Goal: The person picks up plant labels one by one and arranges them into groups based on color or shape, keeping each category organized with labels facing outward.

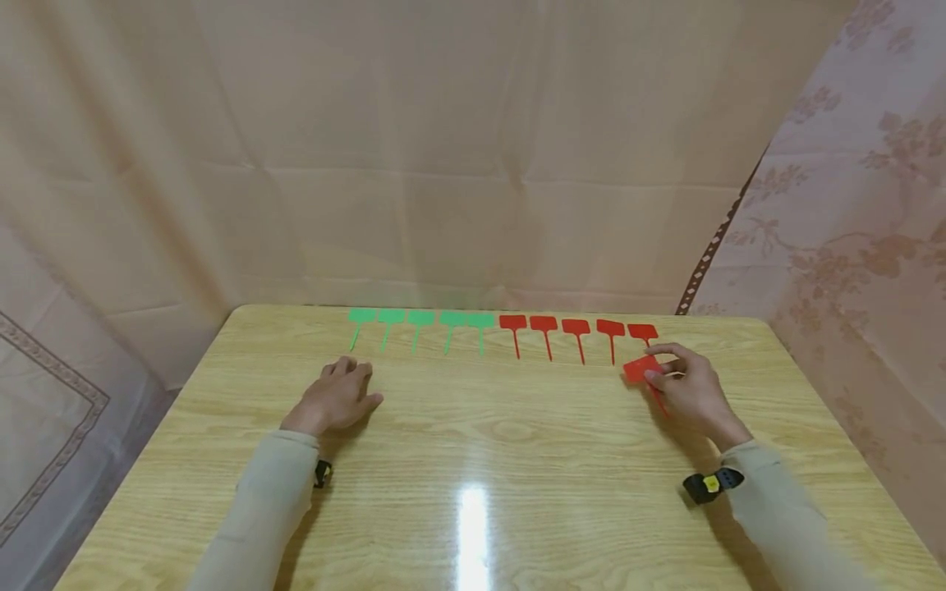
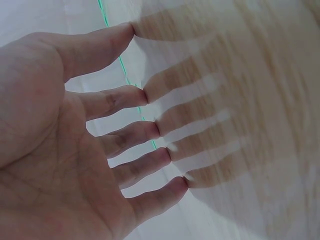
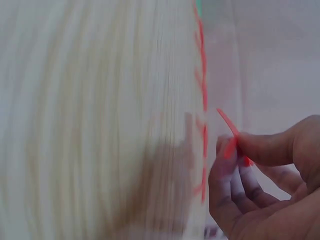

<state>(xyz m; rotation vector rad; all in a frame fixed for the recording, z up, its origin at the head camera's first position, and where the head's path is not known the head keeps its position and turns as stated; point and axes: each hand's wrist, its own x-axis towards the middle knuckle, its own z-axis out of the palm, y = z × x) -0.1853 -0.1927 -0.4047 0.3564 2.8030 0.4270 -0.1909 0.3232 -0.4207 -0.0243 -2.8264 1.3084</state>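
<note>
Between its thumb and fingers my right hand (image 1: 691, 390) pinches a red T-shaped plant label (image 1: 640, 369), raised off the table at the right end of a row. The right wrist view shows this label (image 3: 229, 123) tilted at the fingertips. Just behind the hand lies the last red label (image 1: 642, 331) of the row, its stem partly hidden by the fingers. My left hand (image 1: 336, 396) rests its fingertips on the table, in front of the green labels (image 1: 392, 316). In the left wrist view its fingers (image 2: 127, 135) are spread and hold nothing.
Several green and several red labels (image 1: 543, 323) lie side by side along the far edge of the wooden table (image 1: 473, 427), stems toward me. A beige curtain (image 1: 458, 164) hangs behind that edge, and a flowered cloth (image 1: 872, 205) hangs at the right.
</note>
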